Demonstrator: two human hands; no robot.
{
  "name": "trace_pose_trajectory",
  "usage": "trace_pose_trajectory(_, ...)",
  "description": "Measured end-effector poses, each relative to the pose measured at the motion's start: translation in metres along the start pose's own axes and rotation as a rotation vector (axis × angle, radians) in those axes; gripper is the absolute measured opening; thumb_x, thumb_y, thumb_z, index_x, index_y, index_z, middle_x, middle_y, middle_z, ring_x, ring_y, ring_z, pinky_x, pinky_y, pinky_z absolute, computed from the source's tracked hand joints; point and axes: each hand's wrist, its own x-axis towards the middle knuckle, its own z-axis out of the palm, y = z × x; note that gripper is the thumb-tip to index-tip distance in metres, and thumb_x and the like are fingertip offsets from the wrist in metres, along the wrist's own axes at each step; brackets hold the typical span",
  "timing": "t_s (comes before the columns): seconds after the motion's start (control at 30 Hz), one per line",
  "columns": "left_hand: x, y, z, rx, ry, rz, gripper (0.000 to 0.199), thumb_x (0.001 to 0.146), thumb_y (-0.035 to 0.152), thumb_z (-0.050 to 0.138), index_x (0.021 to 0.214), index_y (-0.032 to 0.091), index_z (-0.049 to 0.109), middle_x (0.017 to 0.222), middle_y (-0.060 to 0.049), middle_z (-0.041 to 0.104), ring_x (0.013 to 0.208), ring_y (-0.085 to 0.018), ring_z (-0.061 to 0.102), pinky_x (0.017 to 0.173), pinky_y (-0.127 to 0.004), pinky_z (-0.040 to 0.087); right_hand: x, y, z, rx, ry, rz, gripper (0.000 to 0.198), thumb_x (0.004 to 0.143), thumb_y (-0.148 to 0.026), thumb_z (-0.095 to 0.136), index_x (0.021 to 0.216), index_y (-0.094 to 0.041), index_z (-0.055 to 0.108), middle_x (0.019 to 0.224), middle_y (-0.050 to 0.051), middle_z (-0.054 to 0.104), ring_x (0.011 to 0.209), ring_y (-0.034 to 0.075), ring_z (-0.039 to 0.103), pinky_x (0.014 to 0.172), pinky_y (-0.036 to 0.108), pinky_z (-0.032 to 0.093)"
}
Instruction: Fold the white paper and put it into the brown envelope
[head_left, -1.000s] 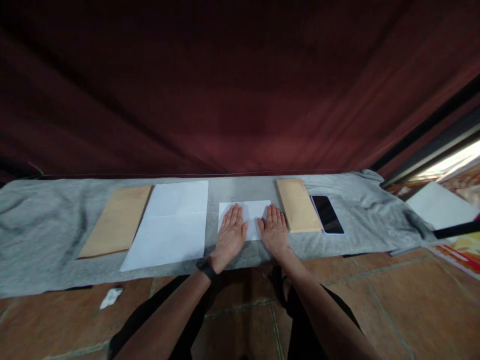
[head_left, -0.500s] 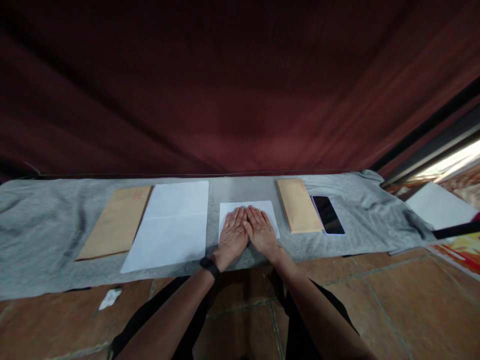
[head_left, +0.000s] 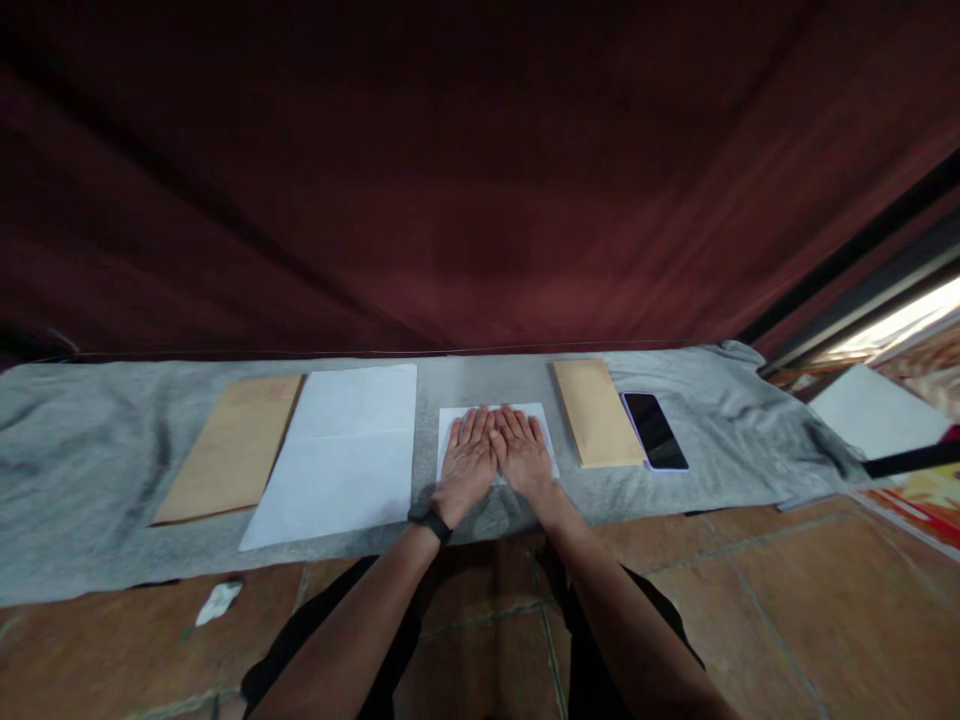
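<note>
My left hand [head_left: 468, 462] and my right hand [head_left: 523, 455] lie flat side by side, palms down, with their thumbs meeting. Both press on a small white sheet of paper [head_left: 448, 414], whose middle they cover; whether it is folded I cannot tell. Fingers on both hands are stretched out, and neither grips anything. To the left lies a larger white sheet [head_left: 337, 460] with a crease across it. On the right is a narrow brown envelope [head_left: 600, 415].
A larger brown envelope [head_left: 229, 450] lies at the left, its edge beside the big sheet. A phone [head_left: 655, 432] rests right of the narrow envelope. Grey cloth [head_left: 487, 378] covers the surface. A dark red curtain [head_left: 480, 200] hangs behind. Crumpled white tissue [head_left: 218, 602] lies on the tiled floor.
Both hands have slid slightly on the small sheet, the right hand's fingertips a little farther forward. The papers, envelopes and phone stay in place.
</note>
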Motion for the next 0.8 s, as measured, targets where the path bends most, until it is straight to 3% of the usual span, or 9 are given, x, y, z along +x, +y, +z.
trace_pose_trajectory(0.4, 0.011, 0.0, -0.004, 0.002, -0.05, -0.061, 0.057, 0.103, 0.025, 0.019, 0.158, 0.016, 0.031, 0.165, -0.007, 0.031, 0.155, -0.027, 0.018, 0.126, -0.051, 0.014, 0.009, -0.004, -0.002, -0.013, 0.006, 0.086, 0.053, 0.108, -0.041, 0.023, 0.154, -0.02, 0.042, 0.163, 0.007, 0.033, 0.15, 0.028, 0.031, 0.123, 0.051, 0.017)
trace_pose_trajectory(0.8, 0.009, -0.007, -0.003, -0.027, 0.06, -0.061, 0.055, 0.103, 0.029, 0.025, 0.154, 0.017, 0.039, 0.162, -0.007, 0.037, 0.155, -0.026, 0.019, 0.125, -0.054, 0.016, 0.005, 0.003, 0.005, -0.062, 0.118, 0.101, 0.053, 0.107, -0.041, 0.034, 0.153, -0.017, 0.042, 0.161, 0.014, 0.035, 0.149, 0.032, 0.034, 0.12, 0.054, 0.023)
